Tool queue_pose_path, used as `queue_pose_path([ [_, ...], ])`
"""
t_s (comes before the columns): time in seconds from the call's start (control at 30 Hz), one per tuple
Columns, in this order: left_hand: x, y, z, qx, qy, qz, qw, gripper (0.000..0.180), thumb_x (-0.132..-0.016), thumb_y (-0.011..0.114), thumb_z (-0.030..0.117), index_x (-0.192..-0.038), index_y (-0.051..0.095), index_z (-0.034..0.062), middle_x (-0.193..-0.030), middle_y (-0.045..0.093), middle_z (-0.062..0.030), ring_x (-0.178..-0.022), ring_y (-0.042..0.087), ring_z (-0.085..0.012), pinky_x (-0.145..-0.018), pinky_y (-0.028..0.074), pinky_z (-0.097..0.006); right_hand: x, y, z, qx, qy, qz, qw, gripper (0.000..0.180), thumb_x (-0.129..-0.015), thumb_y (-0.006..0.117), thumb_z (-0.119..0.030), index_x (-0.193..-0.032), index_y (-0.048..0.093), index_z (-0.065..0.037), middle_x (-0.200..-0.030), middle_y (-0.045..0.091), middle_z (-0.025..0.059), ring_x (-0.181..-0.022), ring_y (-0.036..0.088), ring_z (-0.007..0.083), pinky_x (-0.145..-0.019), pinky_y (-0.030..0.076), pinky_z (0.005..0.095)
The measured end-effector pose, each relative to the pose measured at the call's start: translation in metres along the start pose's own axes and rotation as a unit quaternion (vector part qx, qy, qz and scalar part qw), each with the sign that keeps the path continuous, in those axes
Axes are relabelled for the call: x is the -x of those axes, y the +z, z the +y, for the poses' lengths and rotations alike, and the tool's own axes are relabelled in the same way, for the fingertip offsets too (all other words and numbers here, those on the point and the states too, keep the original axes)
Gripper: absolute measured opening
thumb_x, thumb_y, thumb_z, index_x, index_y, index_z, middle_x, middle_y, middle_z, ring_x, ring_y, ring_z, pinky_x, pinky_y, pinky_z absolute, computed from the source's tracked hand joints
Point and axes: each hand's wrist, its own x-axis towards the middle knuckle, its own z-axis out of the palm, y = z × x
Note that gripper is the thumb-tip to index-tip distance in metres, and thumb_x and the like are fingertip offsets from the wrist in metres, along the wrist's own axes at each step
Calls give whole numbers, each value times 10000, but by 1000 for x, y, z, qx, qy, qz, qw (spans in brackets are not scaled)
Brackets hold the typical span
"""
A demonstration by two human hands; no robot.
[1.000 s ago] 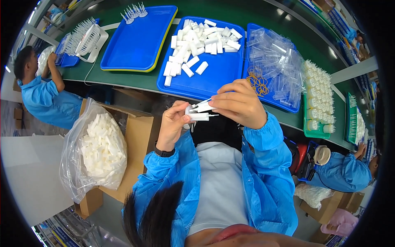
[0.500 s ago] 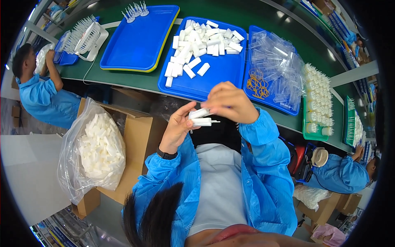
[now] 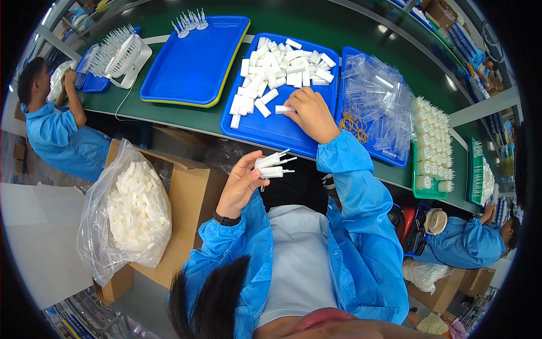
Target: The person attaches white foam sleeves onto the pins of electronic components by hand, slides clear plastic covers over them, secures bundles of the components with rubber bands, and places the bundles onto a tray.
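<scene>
My left hand (image 3: 239, 184) is closed around a small white pronged piece (image 3: 273, 169), held in front of my chest. White cylinders sit on its prongs, and thin tips stick out at the right; its base is hidden by my fingers. Over the blue tray (image 3: 259, 128) my right hand (image 3: 314, 117) pinches one white cylinder (image 3: 284, 109) by its right end. Many loose white cylinders (image 3: 276, 70) lie heaped in the far part of that tray.
To the right, a blue tray (image 3: 402, 160) bears clear plastic sleeves (image 3: 381, 90) and rubber bands (image 3: 354, 129). Beyond it stands a green tray (image 3: 432, 194) of white pronged assemblies. Another blue tray (image 3: 189, 62), a white fan (image 3: 129, 61) and a bag of cylinders (image 3: 138, 209) are leftward. Co-workers sit either side.
My right hand has moved away from the pronged piece, up to the tray, and taken hold of a loose cylinder. My left hand stays nearly in place with its piece.
</scene>
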Motion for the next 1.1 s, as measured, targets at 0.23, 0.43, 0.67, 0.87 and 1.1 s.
queue_pose_path([
  [0.23, -7, -6, 3, 51, 2, 10, 999, 344, -921, 581, 79, -1256, 527, 19, -1222, 564, -144, -1057, 616, -257, -836, 577, -357, 16, -36, -12, -199, 87, -15, 976, 208, -709, 774, -114, -806, 604, -43, -773, 584, 56, -726, 552, 208, -632, 445, 313],
  [0.43, -11, 6, 5, -21, 23, 36, 999, 407, -887, 640, 91, -1270, 528, 12, -1198, 585, -139, -1058, 621, -233, -844, 571, -342, 40, -77, -30, -313, 96, -30, 944, 180, -768, 739, -107, -920, 667, -44, -834, 603, 69, -816, 572, 222, -672, 454, 324],
  [0.67, -12, 8, -2, -53, 46, 43, 997, 416, -853, 679, 72, -1243, 550, 11, -1166, 605, -130, -1057, 624, -230, -863, 562, -348, 60, -94, -33, -259, 17, 35, 965, 217, -749, 728, -59, -964, 711, -80, -898, 639, 56, -841, 580, 213, -693, 437, 329],
  [0.87, -12, 15, -3, -54, 62, 33, 996, 379, -831, 683, 17, -1199, 593, 32, -1162, 587, -119, -1073, 605, -221, -879, 550, -340, 66, -93, -35, -182, -21, 44, 982, 291, -691, 749, -42, -969, 725, -121, -922, 665, 34, -825, 600, 201, -699, 422, 329],
  [1.1, -12, 19, -1, -68, 70, 6, 995, 369, -814, 680, -28, -1173, 612, 20, -1139, 571, -92, -1051, 595, -206, -872, 529, -315, 62, -94, -39, -114, -92, 59, 987, 325, -683, 745, -87, -990, 723, -192, -950, 664, 29, -822, 594, 207, -678, 408, 331],
])
